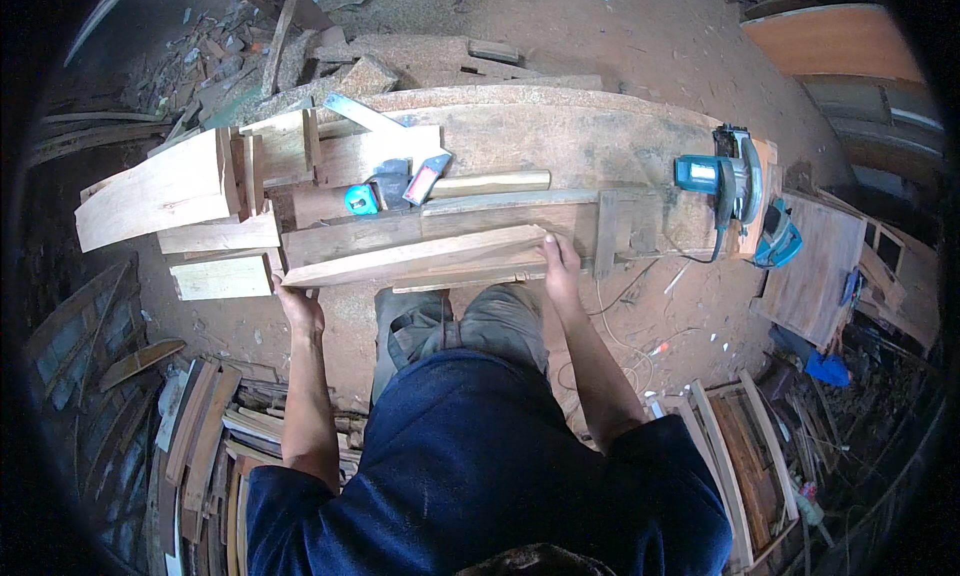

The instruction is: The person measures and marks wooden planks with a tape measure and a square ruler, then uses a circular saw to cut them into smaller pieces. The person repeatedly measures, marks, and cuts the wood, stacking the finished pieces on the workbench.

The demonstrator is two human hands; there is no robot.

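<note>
A long pale wooden plank (420,256) lies tilted along the near edge of the workbench (560,136). My left hand (300,311) holds its left end from below. My right hand (560,261) grips its right end, thumb on top. Behind the plank lie darker boards, a small teal tape measure (361,200) and a hand tool with a red handle (425,181).
A teal circular saw (725,181) sits at the bench's right end, its cord trailing to the dirt floor. Short pale wood blocks (160,191) are stacked at the left end. Scrap wood piles lie at the left, lower left and lower right.
</note>
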